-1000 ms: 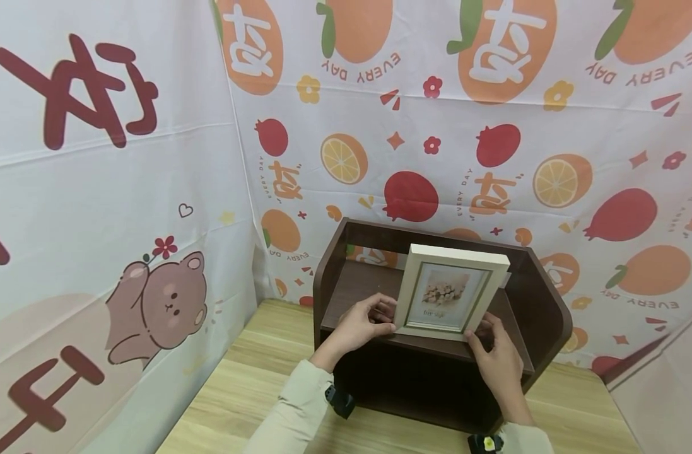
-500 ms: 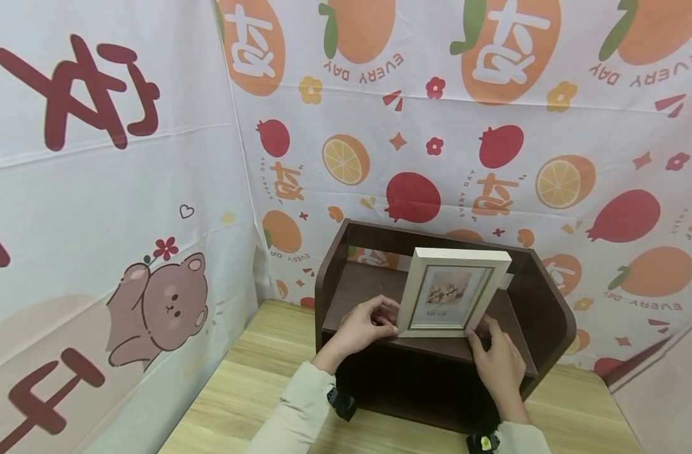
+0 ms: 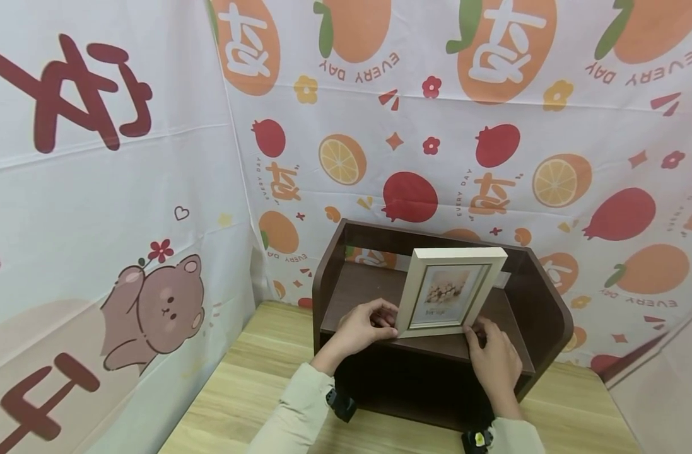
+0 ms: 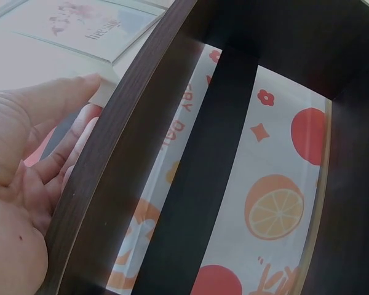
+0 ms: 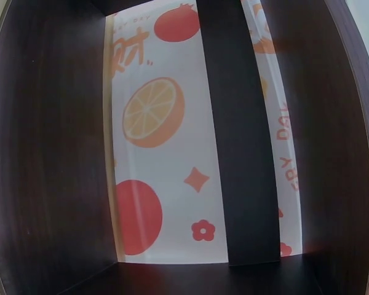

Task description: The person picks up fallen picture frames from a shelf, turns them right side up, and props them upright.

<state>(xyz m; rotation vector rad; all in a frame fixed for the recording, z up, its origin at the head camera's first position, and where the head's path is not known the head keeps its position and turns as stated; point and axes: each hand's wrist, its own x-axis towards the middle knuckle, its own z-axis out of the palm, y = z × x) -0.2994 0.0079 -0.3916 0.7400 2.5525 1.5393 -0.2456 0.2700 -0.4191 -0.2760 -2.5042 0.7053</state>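
A cream picture frame (image 3: pixel 448 296) with a printed floral picture stands tilted back on the upper board of a dark brown desktop shelf (image 3: pixel 354 287). At its lower left corner, my left hand (image 3: pixel 367 329) pinches it, thumb in front and the other fingers curled beside and behind. My right hand (image 3: pixel 495 360) holds the lower right corner the same way, thumb on the front edge. In the left wrist view, the thumb of the left hand (image 4: pixel 34 132) meets the frame's corner above the shelf board. The right wrist view shows mostly the shelf's lower compartment (image 5: pixel 43 153).
The shelf stands on a wood-grain table (image 3: pixel 238 384) against a fruit-print cloth (image 3: pixel 334 101). A second cloth with a bear print (image 3: pixel 170 309) hangs at the left. Raised side panels (image 3: pixel 550 302) flank the upper board.
The picture frame has turned slightly, its right side going farther back on the board. My right hand has shifted a little with it, while the left stays at its corner.
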